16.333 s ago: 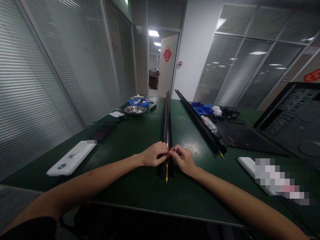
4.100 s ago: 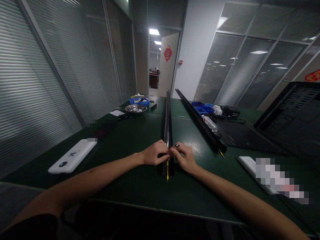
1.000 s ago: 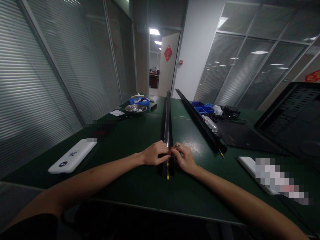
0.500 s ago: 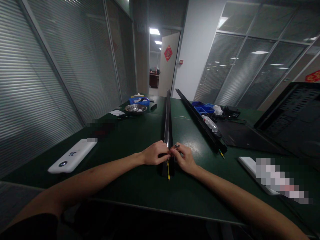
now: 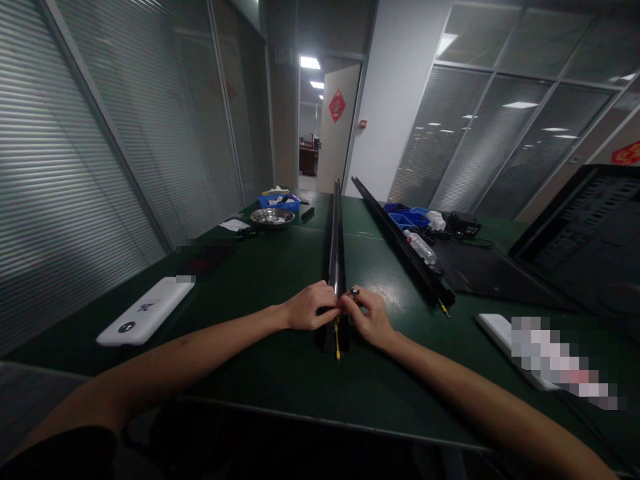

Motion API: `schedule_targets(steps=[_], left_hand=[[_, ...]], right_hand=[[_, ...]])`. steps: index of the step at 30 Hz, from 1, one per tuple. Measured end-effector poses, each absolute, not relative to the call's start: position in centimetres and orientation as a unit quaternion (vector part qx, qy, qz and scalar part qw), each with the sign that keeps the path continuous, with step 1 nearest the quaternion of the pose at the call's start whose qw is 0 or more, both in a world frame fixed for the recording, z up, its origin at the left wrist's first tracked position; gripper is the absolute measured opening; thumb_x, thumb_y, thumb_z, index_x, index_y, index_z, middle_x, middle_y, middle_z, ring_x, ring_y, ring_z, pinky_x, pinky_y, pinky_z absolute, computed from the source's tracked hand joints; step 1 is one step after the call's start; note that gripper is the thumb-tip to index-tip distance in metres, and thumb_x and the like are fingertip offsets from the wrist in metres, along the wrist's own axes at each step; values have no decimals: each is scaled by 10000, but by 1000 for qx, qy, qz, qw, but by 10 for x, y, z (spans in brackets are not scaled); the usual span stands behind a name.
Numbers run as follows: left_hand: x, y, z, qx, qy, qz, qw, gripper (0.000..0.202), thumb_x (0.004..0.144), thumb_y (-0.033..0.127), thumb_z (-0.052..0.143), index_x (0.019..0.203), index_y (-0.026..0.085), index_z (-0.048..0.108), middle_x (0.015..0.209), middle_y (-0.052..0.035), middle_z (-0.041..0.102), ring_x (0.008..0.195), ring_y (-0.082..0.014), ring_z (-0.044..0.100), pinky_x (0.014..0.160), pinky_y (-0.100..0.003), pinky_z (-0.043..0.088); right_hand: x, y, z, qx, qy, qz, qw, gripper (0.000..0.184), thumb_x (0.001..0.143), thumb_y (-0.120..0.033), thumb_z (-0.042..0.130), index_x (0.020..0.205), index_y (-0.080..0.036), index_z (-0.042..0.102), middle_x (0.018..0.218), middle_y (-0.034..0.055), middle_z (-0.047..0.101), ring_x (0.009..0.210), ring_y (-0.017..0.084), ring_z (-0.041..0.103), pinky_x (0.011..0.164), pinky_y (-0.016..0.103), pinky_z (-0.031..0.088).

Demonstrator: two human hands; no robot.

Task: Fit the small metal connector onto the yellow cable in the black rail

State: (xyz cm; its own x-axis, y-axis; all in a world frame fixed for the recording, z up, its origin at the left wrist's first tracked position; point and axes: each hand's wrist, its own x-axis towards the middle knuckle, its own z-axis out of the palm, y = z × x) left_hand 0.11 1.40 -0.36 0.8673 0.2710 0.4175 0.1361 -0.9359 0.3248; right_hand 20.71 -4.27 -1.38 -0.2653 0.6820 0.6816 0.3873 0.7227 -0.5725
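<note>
Almost nothing has moved since half a second ago: both my hands stay together at the near end of the long black rail (image 5: 335, 253), which lies on the green table (image 5: 280, 380) and runs straight away from me. My left hand (image 5: 310, 308) curls closed over the rail's left side. My right hand (image 5: 369, 317) pinches a small silver part (image 5: 354, 292) against the rail's right side. A yellow wire (image 5: 337, 341) pokes out of the near end. A second black rail (image 5: 400, 243) lies to the right, a white device (image 5: 145, 311) to the left, and a metal bowl (image 5: 271, 217) far left.
</note>
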Motion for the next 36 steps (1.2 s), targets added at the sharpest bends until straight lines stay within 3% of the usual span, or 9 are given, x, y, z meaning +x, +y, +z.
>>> schedule_targets(steps=[9, 27, 36], left_hand=[[1, 14, -5, 955, 102, 242, 141, 170, 987, 260, 511, 912, 164, 629, 876, -62, 663, 875, -215, 601, 855, -357, 406], [1, 14, -4, 956, 108, 234, 143, 156, 994, 245, 518, 941, 168, 642, 908, -64, 679, 909, -214, 608, 874, -356, 402], [2, 13, -3, 954, 112, 231, 153, 149, 985, 225, 510, 968, 175, 650, 943, -65, 694, 924, -218, 611, 871, -355, 402]], right_hand=[[209, -41, -14, -309, -792, 170, 498, 313, 1043, -303, 498, 804, -180, 658, 754, 27, 638, 685, 160, 608, 649, 277, 457], [209, -40, -14, -309, -793, 177, 494, 299, 1047, -290, 491, 824, -186, 661, 769, 30, 640, 709, 164, 621, 673, 289, 476], [207, -42, -15, -335, -791, 141, 493, 306, 1035, -268, 511, 755, -190, 606, 719, 16, 585, 662, 159, 576, 632, 285, 435]])
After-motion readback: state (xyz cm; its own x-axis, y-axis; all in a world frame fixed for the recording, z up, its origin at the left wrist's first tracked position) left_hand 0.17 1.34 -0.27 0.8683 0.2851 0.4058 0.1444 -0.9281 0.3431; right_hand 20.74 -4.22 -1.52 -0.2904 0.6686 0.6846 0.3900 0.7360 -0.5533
